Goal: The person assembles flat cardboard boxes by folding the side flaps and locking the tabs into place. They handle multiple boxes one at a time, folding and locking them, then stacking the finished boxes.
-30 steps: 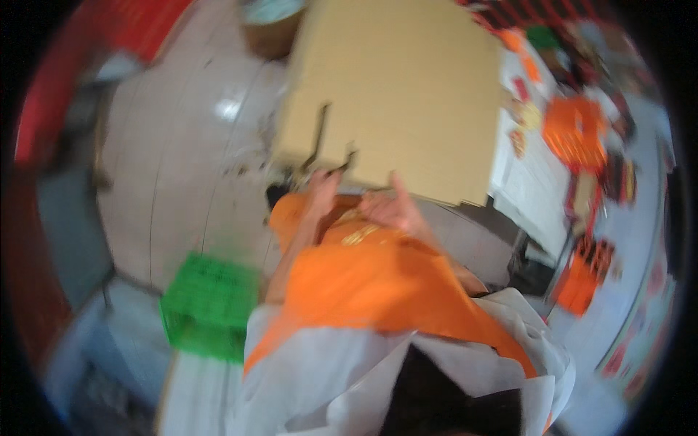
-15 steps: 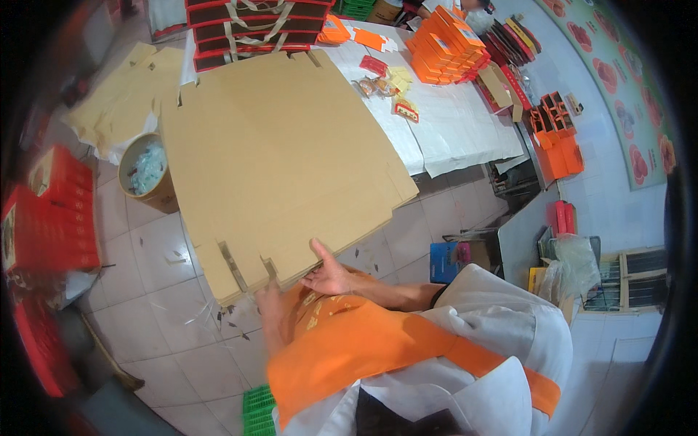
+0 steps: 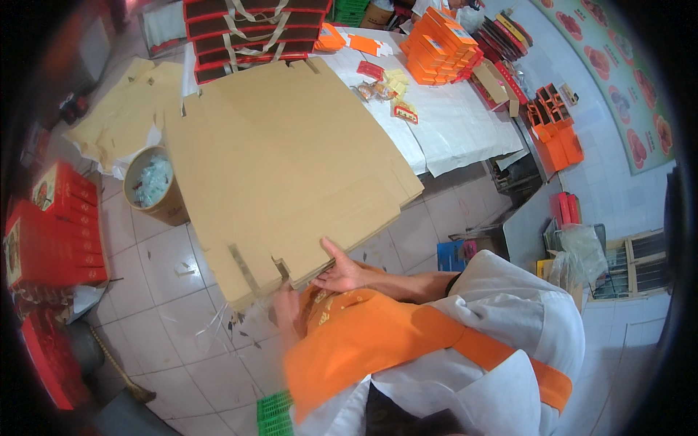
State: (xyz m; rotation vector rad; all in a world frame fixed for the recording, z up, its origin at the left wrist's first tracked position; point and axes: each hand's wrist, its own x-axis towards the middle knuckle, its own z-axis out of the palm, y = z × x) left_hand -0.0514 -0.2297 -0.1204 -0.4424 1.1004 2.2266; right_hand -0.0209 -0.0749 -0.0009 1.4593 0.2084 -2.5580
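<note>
A stack of flattened cardboard boxes (image 3: 291, 145) slants from the table's near side toward my body, with notches cut along its edges. My right hand (image 3: 342, 272) grips the near edge, thumb lying on top and fingers underneath. Closed at the same edge, beside a notch, is my left hand (image 3: 287, 301); it is slightly blurred, and its fingers are partly hidden. An orange apron (image 3: 378, 330) covers my front just below both hands.
Red bags with pale handles (image 3: 254, 33) stand beyond the cardboard. Orange boxes (image 3: 436, 47) are piled on the white-covered table (image 3: 465, 131). A bin (image 3: 171, 207) stands left, near red boxes (image 3: 58, 240). A broom (image 3: 138, 392) and green crate (image 3: 275, 414) are low.
The view has shifted a little, so most things sit slightly farther right. My left hand has risen slightly against the cardboard edge; my right hand keeps its grip.
</note>
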